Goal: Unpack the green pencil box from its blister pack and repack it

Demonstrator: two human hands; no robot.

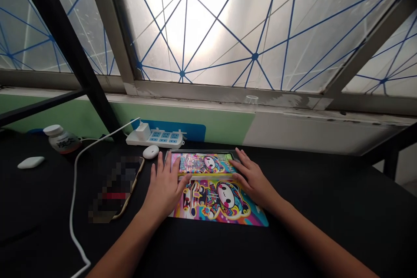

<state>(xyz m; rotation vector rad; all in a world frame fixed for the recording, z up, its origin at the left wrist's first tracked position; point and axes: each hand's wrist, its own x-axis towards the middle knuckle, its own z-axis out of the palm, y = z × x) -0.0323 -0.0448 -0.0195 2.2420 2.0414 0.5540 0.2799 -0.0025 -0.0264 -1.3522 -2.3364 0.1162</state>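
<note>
Printed sheet (226, 200) lies flat on the dark table (342, 191), directly before the wearer, cartoon figure turned sideways to us. Across its far part sits a smaller upper panel (195, 163) with matching artwork, bordered on the near side by a pale, yellow-edged strip (211, 177). Whether the two are joined, we cannot tell.

Left hand (166, 182) rests over the left end, right hand (252, 178) over the right. On both, the fingers are spread and extended, closed round nothing; index fingers reach onto the upper panel, thumbs near the strip. We read this as steadying: contact at both ends should discourage sliding or swivelling, and leaves the middle uncovered to our view.

To the left we note a phone (120, 189), its screen blurred out, and a rounded white case (150, 152) just beyond the left hand's fingertips. The power strip (166, 140) sits against the wall, presumably so that the plug (142, 131) is out of the way; its white cable (74, 182) loops round the phone's far left, well apart from the sheet.
</note>
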